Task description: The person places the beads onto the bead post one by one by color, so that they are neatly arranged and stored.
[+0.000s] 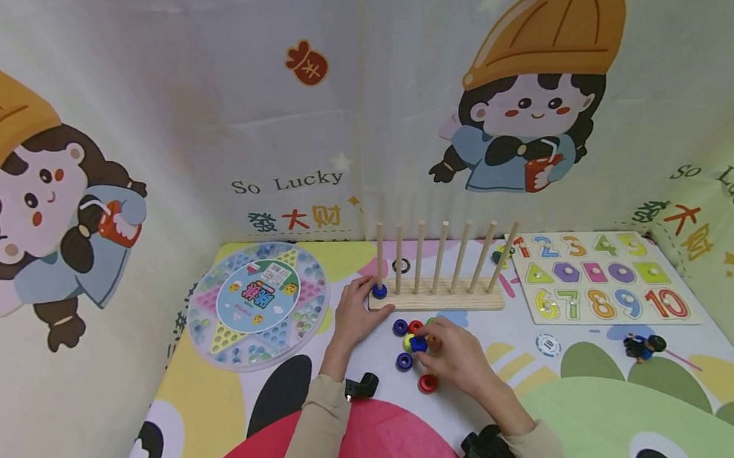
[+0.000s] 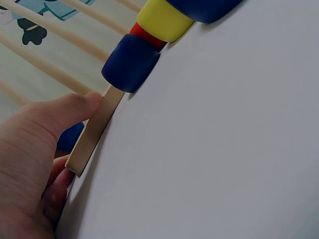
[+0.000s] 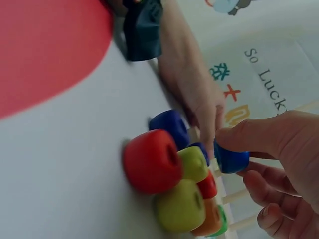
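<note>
My left hand (image 1: 357, 313) grips the left end of a wooden peg stand (image 1: 445, 301), thumb along its front edge and fingers behind in the left wrist view. A blue bead (image 1: 379, 292) sits low on the stand's leftmost peg; the other pegs carry none. Between thumb and fingers, my right hand (image 1: 459, 357) pinches another blue bead (image 3: 232, 158), lifted above a loose group in front of the stand. That group has blue beads (image 1: 404, 362), red beads (image 1: 427, 383) and yellow-green beads (image 3: 180, 206), plus an orange bead (image 3: 209, 219) and a green one (image 3: 221, 223).
A round marble game board (image 1: 206, 328) lies to the left. On the right is a number and shape puzzle board (image 1: 578, 296), with a round white chip (image 1: 548, 345) and a small dark figure (image 1: 641, 346) before it. Patterned cloth walls (image 1: 394, 107) close off the back and sides.
</note>
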Demonstrator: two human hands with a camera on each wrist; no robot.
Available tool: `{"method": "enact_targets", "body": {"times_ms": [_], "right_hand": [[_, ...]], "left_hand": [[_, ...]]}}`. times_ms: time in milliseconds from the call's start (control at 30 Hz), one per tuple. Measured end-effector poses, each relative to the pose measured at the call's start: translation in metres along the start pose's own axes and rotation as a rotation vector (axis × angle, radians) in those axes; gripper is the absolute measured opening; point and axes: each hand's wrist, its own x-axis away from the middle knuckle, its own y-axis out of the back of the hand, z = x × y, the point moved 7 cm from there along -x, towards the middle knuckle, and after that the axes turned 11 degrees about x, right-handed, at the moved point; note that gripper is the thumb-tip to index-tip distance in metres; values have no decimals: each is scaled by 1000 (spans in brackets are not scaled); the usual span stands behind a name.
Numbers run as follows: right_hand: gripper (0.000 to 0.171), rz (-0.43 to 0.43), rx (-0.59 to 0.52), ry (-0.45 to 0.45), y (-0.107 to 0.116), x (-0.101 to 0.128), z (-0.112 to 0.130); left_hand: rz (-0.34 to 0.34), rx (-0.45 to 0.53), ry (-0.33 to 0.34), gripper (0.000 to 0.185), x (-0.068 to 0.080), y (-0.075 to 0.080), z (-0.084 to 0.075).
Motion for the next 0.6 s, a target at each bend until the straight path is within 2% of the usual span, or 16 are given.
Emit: {"method": "enact_targets", "body": {"times_ms": [267, 433, 600], "right_hand": [[28, -125, -141, 36, 24, -21, 10], [29, -232, -171, 69, 43, -40, 19], [28, -318, -199, 100, 62, -59, 30]], "left_hand": [[-14, -13, -23, 68, 0, 2, -3], [6, -12, 19, 69, 0, 1, 0], [15, -14, 32, 69, 0, 0, 1]]}}
